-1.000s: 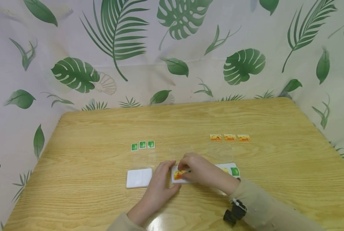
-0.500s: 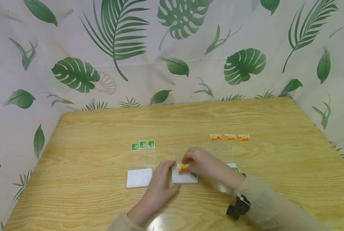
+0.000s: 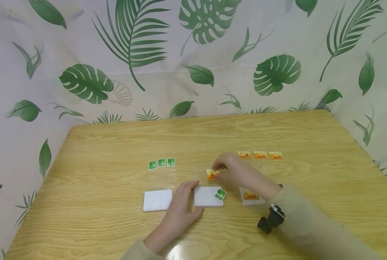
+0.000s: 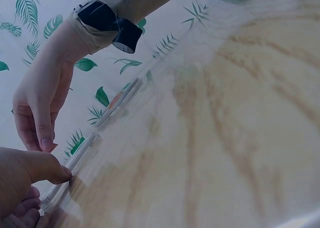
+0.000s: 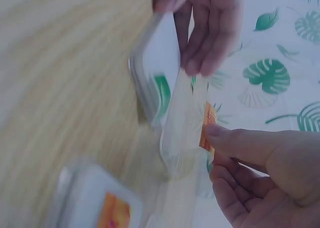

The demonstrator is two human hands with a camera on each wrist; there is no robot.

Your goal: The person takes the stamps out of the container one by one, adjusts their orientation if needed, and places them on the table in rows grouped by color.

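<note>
Biggest thing in view is the whitish backdrop [image 3: 161,79] with green leaf prints, running behind the wood-grain table [image 3: 122,144]. Two arms in beige sleeves [image 3: 313,220] reach in over the table from the near side, and there's a chunky black device [image 3: 272,219] on the right wrist.

Hands next. The left hand [image 3: 180,206] is wrapped around the left end of the middle white case [image 3: 206,196], fingers at the far edge and thumb at the near one. The right hand [image 3: 235,171] is pinching an orange stamp [image 3: 211,174] between thumb and fingertips, up over the area just behind that case.

There's a left white case [image 3: 158,200] beside the left hand, with a see-through flap [image 3: 161,178] lying behind it. The right white case [image 3: 244,199] is partly hidden by the right arm and has its own orange picture [image 3: 251,195] on it.

Down to the little stuff: a row of three orange stamps [image 3: 260,155] farther back on the right, a row of three green stamps [image 3: 161,163] back on the left, and one tilted green stamp [image 3: 220,194] at the right end of the middle case.
</note>
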